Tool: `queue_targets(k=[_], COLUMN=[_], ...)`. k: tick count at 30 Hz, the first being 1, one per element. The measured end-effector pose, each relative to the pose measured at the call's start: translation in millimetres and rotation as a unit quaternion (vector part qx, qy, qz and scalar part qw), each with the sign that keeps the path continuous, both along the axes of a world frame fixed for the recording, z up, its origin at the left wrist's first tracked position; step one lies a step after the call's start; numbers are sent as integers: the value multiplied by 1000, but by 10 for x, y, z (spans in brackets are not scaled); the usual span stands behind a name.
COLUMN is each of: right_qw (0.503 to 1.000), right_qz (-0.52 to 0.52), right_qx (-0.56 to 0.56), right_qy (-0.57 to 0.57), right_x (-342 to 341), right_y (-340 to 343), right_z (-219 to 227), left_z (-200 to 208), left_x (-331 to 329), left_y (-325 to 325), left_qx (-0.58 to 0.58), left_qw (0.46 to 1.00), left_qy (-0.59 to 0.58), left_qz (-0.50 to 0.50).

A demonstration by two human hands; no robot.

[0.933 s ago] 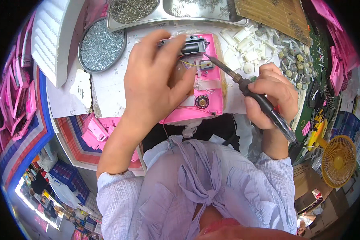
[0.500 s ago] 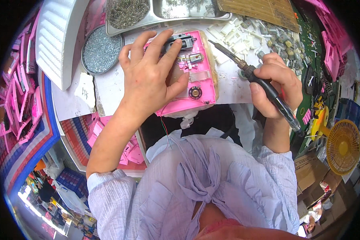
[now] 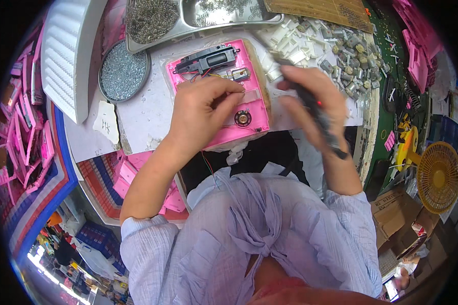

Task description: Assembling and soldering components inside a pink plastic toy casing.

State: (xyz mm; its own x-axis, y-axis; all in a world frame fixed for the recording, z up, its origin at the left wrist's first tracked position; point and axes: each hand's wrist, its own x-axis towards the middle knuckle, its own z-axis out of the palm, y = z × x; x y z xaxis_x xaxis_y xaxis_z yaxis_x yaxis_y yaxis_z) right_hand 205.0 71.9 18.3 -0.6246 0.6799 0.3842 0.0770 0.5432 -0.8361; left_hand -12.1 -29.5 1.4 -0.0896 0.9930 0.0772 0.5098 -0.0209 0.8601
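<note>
A pink plastic housing (image 3: 254, 113) lies in front of me, with a black mechanism (image 3: 208, 60), a small motor (image 3: 240, 74), thin wires and a round speaker (image 3: 242, 118) in it. Over its middle is my left hand (image 3: 203, 104), thumb and index finger pinched together beside a pale translucent strip (image 3: 251, 95). Whatever the pinch holds is too small or hidden to name. To the right of the housing, my right hand (image 3: 323, 91) grips a black-handled soldering iron (image 3: 315, 109), its tip pointing up and left, blurred by motion.
A round dish of small silver screws (image 3: 124, 71) stands left, near a white ribbed panel (image 3: 71, 61). Behind is a metal tray (image 3: 229, 19) of springs. White plastic parts (image 3: 292, 43) and small motors (image 3: 353, 61) are heaped at right, before a yellow fan (image 3: 437, 175).
My left hand has moved off the black mechanism, toward me, and its spread fingers have closed into a pinch. My right hand with the soldering iron has moved left, toward the housing.
</note>
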Motion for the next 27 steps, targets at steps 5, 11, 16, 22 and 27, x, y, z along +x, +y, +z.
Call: queue_targets(k=[5,11,16,22,27], right_qw=[999,999,998,994,992], right_qz=[14,13,-10,0,35], right_qx=[13,23,63,105,-116], right_qy=[25,21,23,21,28], right_x=[-425,-479,-440,-155,397], right_y=[-52,-35,-66,-38,20], right_z=[-260,-268,-329,-137,67], left_z=[-82,-33,-80,13,-15], left_x=[4,-6,7,-19,-16], left_y=[6,10,-6,-21,-124], left_qx=[-47,-71,-56,8,30], left_qw=[994,992,990,999,992], left_qy=[-89,-92,-106,28,90], left_qz=[50,52,67,-26,-78])
